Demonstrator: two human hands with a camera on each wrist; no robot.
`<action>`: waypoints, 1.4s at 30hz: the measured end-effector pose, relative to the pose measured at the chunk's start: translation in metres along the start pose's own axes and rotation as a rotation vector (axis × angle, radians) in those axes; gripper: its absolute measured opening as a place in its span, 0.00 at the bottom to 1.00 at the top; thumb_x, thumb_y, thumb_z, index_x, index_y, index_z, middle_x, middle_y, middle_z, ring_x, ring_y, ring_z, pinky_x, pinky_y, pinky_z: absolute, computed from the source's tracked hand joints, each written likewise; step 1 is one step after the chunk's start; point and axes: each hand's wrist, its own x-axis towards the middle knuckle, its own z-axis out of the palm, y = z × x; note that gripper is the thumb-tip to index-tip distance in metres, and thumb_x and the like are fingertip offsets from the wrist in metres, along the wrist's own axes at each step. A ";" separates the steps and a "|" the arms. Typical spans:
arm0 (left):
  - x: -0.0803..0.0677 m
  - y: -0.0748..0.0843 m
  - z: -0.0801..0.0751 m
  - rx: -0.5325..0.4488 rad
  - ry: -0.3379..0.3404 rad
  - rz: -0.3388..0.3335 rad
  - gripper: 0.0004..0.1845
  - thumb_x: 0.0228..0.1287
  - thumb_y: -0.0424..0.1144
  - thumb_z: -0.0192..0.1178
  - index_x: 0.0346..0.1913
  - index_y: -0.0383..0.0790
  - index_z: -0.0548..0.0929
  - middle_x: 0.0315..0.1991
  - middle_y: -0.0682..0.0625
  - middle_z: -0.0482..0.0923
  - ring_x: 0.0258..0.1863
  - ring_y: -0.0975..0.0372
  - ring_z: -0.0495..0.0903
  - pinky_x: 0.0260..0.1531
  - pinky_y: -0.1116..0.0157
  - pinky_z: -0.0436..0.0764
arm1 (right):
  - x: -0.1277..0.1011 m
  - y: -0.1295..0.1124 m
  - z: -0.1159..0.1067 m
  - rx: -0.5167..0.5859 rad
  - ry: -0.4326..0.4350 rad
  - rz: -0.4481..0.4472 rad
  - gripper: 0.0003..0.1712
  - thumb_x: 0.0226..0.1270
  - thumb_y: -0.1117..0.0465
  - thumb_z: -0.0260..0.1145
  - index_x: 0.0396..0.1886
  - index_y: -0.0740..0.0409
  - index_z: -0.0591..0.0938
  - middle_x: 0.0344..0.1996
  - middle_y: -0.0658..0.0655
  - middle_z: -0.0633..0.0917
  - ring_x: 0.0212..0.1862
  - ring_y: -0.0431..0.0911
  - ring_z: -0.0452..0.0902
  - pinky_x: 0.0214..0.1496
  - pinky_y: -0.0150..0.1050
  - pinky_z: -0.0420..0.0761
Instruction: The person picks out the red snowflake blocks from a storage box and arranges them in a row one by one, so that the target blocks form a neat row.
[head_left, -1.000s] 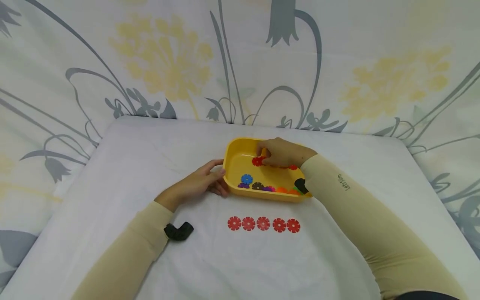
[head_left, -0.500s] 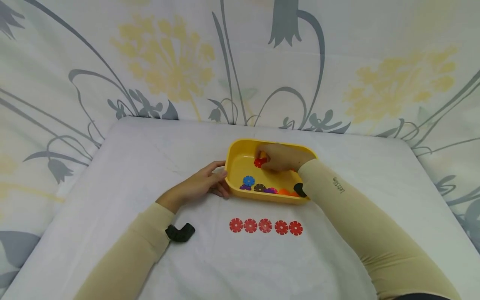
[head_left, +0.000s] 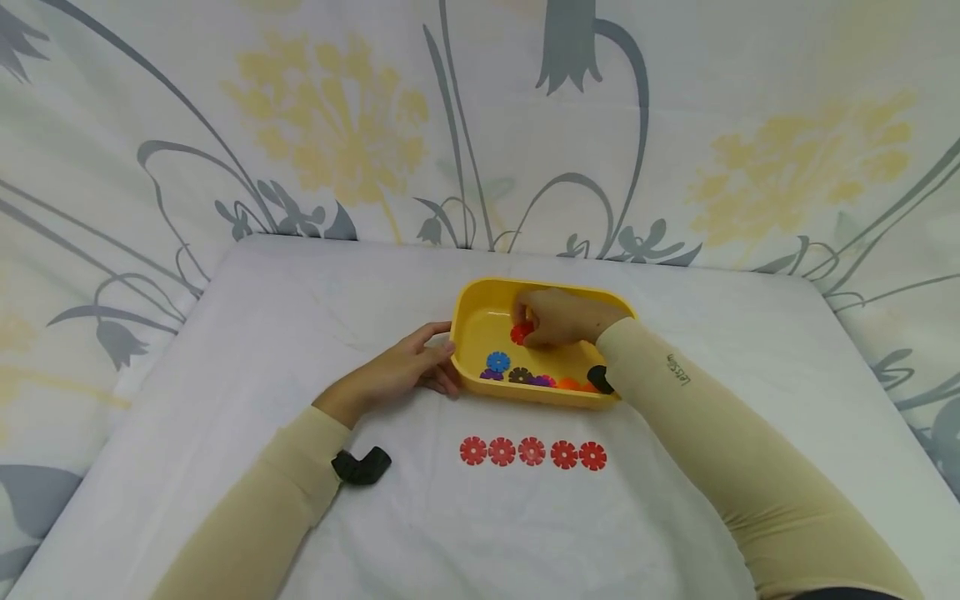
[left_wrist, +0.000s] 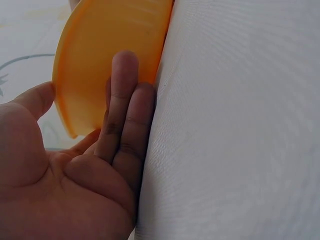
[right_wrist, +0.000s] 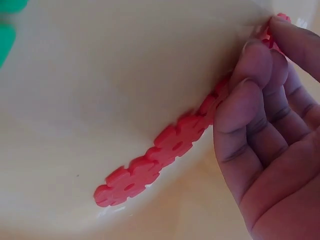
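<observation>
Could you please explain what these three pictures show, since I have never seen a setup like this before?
There is no machine: a person works with bare hands and wears three cameras. The wide picture comes from the head; the other two come from the wrists. On the white cloth stands a yellow tray with coloured flower-shaped discs, and a row of five red discs lies in front of it. The left hand rests against the tray's outer wall, fingers straight. The right hand reaches inside and pinches a red disc by its edge.
</observation>
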 end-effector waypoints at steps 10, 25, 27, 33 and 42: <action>-0.003 0.001 0.001 0.006 0.002 0.007 0.32 0.79 0.55 0.44 0.79 0.51 0.51 0.45 0.40 0.85 0.44 0.55 0.86 0.56 0.60 0.83 | -0.002 0.001 0.000 -0.006 -0.013 -0.004 0.09 0.70 0.57 0.67 0.41 0.55 0.76 0.30 0.54 0.77 0.31 0.46 0.75 0.34 0.32 0.75; -0.005 0.001 0.002 0.007 0.011 0.034 0.30 0.81 0.53 0.42 0.78 0.49 0.53 0.45 0.39 0.85 0.42 0.55 0.87 0.52 0.61 0.85 | -0.022 0.004 -0.018 0.060 0.099 -0.061 0.10 0.76 0.57 0.60 0.48 0.56 0.83 0.29 0.57 0.82 0.25 0.48 0.77 0.30 0.36 0.81; -0.004 0.001 0.003 0.006 0.015 0.042 0.30 0.81 0.53 0.43 0.78 0.49 0.53 0.46 0.39 0.85 0.42 0.55 0.87 0.53 0.61 0.84 | -0.031 0.004 -0.024 0.055 0.167 -0.081 0.11 0.76 0.57 0.60 0.49 0.57 0.83 0.31 0.58 0.83 0.28 0.47 0.77 0.32 0.35 0.81; 0.000 0.001 0.006 0.000 0.004 0.032 0.30 0.81 0.53 0.43 0.78 0.49 0.53 0.45 0.40 0.85 0.43 0.55 0.87 0.54 0.60 0.84 | -0.075 0.001 -0.038 0.002 0.309 -0.102 0.13 0.76 0.56 0.60 0.52 0.57 0.83 0.33 0.56 0.83 0.29 0.46 0.76 0.32 0.35 0.81; -0.001 0.000 0.003 0.015 0.011 0.033 0.31 0.80 0.53 0.44 0.79 0.50 0.52 0.45 0.40 0.85 0.43 0.54 0.87 0.54 0.60 0.84 | -0.129 0.007 -0.017 -0.064 0.641 -0.258 0.05 0.71 0.63 0.66 0.43 0.57 0.85 0.26 0.49 0.81 0.27 0.41 0.70 0.28 0.28 0.74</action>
